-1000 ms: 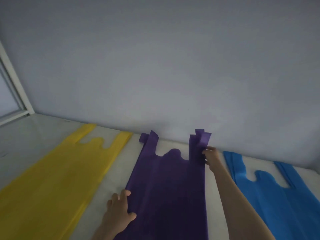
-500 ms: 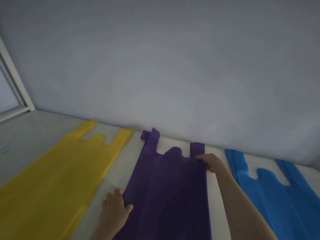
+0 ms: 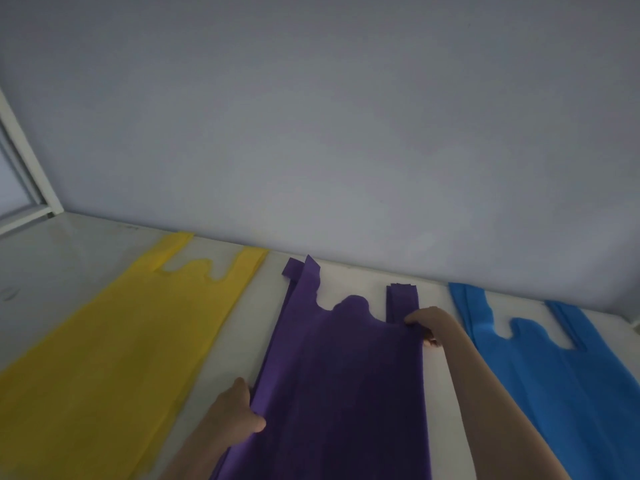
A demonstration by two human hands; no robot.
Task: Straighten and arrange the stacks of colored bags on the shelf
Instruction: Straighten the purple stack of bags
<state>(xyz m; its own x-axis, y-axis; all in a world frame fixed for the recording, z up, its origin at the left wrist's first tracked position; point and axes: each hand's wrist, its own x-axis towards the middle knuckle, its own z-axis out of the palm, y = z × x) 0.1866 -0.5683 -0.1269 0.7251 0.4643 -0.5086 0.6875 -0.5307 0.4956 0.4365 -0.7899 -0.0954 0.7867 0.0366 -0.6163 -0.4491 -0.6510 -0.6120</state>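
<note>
Three flat stacks of bags lie side by side on the white shelf (image 3: 438, 386), handles toward the wall. The purple stack (image 3: 343, 386) is in the middle; its left handle strips are splayed and its top layers are lifted. My left hand (image 3: 239, 415) grips the purple stack's left edge, thumb on top. My right hand (image 3: 427, 323) pinches the stack's right edge at the base of the right handle. The yellow stack (image 3: 114, 344) lies to the left, the blue stack (image 3: 561, 368) to the right.
A plain grey wall (image 3: 329, 133) rises directly behind the shelf. A white frame (image 3: 26, 174) stands at the far left corner. Bare shelf strips separate the three stacks.
My right hand slid down from the tip of the right purple handle to its base, and the ragged handle ends now lie flatter. My left hand kept its hold on the left edge.
</note>
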